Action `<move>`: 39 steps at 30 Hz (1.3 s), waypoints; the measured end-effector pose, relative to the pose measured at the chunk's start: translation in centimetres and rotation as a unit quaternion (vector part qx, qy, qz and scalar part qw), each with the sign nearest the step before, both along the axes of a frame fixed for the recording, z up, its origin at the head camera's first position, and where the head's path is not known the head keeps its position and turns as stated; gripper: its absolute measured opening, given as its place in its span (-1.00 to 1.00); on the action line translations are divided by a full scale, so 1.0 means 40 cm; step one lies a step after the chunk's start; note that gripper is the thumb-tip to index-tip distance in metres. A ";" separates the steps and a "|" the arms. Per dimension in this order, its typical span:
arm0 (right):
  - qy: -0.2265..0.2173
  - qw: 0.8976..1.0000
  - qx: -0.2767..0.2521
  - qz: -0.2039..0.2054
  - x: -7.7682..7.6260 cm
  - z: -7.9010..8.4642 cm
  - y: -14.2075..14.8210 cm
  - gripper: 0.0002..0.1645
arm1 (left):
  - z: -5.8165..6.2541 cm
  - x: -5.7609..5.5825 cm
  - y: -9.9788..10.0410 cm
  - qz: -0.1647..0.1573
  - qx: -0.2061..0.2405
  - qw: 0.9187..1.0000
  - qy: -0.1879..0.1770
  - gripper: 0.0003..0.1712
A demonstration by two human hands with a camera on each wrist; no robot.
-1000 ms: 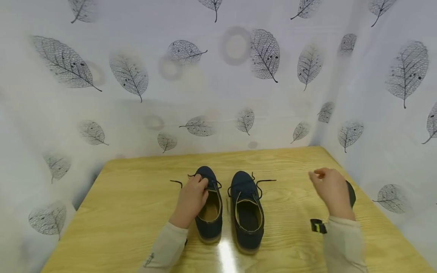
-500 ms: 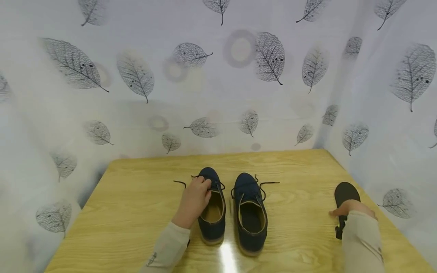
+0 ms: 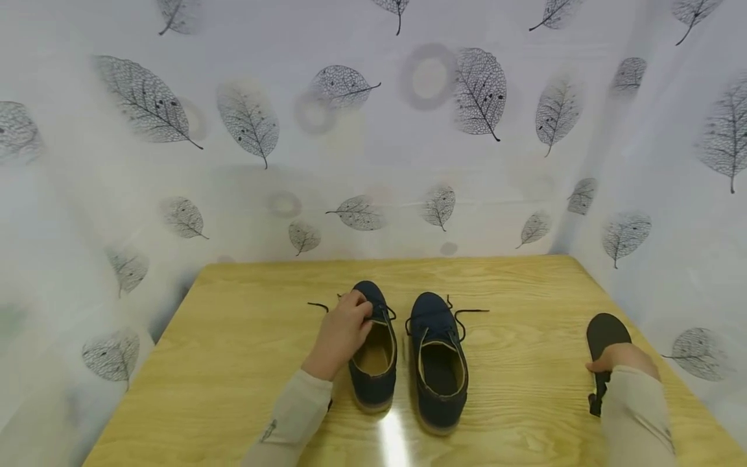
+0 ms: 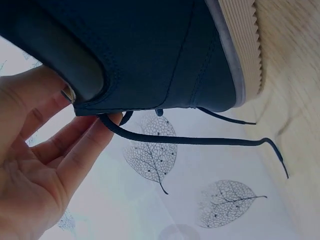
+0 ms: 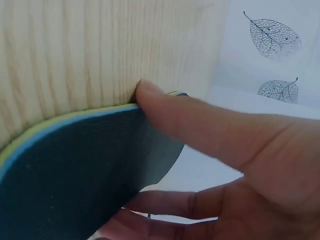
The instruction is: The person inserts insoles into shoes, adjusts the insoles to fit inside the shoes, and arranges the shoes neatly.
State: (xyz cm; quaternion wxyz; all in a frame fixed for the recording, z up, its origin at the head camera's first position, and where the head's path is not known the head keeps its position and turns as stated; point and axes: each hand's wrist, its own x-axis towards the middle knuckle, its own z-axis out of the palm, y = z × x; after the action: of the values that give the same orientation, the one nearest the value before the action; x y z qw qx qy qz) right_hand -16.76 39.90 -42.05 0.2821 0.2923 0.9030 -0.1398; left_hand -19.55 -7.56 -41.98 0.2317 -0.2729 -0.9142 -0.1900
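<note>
My left hand (image 3: 344,332) pinches the left dark blue lace-up shoe (image 3: 373,392) at its tongue, at the front of the opening. In the left wrist view, the thumb reaches in at the collar while fingers lie under the laced part, and a loose shoelace (image 4: 190,140) hangs beside them. Over at the table's right side, my right hand (image 3: 627,360) holds a dark insole (image 3: 608,332). The right wrist view shows the thumb on one edge of the insole (image 5: 85,165), which has a blue and yellow layered rim, and fingers at the opposite edge.
The matching right shoe (image 3: 443,405) stands just right of the held one, its laces (image 3: 473,311) spread on the wooden table (image 3: 245,363). A white leaf-print curtain (image 3: 373,149) surrounds the table's back and sides.
My right hand has come down and right onto the insole and taken hold of it. My left hand keeps its pinch on the left shoe. The head view has shifted slightly.
</note>
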 end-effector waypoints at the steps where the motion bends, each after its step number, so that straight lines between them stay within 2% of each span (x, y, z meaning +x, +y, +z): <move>1: 0.013 1.000 0.000 -0.005 0.003 0.000 0.001 -0.04 | 0.001 -0.001 0.000 0.001 -0.004 1.000 -0.001 -0.76; 6: 0.108 0.994 0.017 -0.024 0.030 -0.005 -0.004 -0.05 | 0.004 -0.002 -0.002 0.006 -0.030 1.000 -0.004 -0.73; 10: 0.206 0.978 0.010 0.006 0.057 0.031 -0.050 -0.11 | 0.006 -0.002 -0.006 0.006 -0.041 0.999 -0.004 -0.72; 15: 0.275 0.958 -0.030 0.071 0.085 0.119 -0.186 -0.28 | 0.007 -0.005 -0.005 -0.003 -0.031 0.999 -0.011 -0.75; 19: 0.314 0.938 -0.072 0.128 0.109 0.179 -0.327 -0.17 | 0.007 -0.004 -0.006 -0.010 -0.022 1.000 -0.014 -0.81; 21: 0.325 0.927 -0.105 0.154 0.126 0.195 -0.399 -0.04 | 0.007 -0.004 -0.006 -0.013 -0.016 1.000 -0.014 -0.84; 22: 0.332 0.920 -0.121 0.167 0.137 0.197 -0.433 -0.05 | 0.007 -0.005 -0.007 -0.015 -0.013 1.000 -0.014 -0.85; 24: 0.337 0.910 -0.150 0.190 0.163 0.201 -0.496 -0.10 | 0.007 -0.007 -0.007 -0.019 -0.009 1.000 -0.014 -0.86; 27: 0.328 0.899 -0.188 0.222 0.199 0.200 -0.563 -0.24 | 0.006 -0.014 -0.008 -0.025 -0.015 0.999 -0.016 -0.86; 33: 0.245 0.879 -0.273 0.304 0.238 0.187 -0.615 -0.52 | 0.006 -0.023 -0.015 -0.039 -0.021 0.999 -0.018 -0.88; 36: 0.219 0.876 -0.274 0.332 0.239 0.191 -0.634 -0.57 | 0.008 -0.024 -0.017 -0.041 -0.022 0.999 -0.020 -0.89; 39: 0.226 0.870 -0.256 0.355 0.226 0.199 -0.658 -0.56 | 0.010 -0.022 -0.018 -0.041 -0.018 0.999 -0.023 -0.89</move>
State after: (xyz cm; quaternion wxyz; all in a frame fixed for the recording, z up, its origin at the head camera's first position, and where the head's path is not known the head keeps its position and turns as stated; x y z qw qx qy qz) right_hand -7.71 13.57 -34.07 0.1655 -0.1699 0.9177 -0.3187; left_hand -20.44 -8.28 -41.57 0.1973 -0.3097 -0.9108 -0.1889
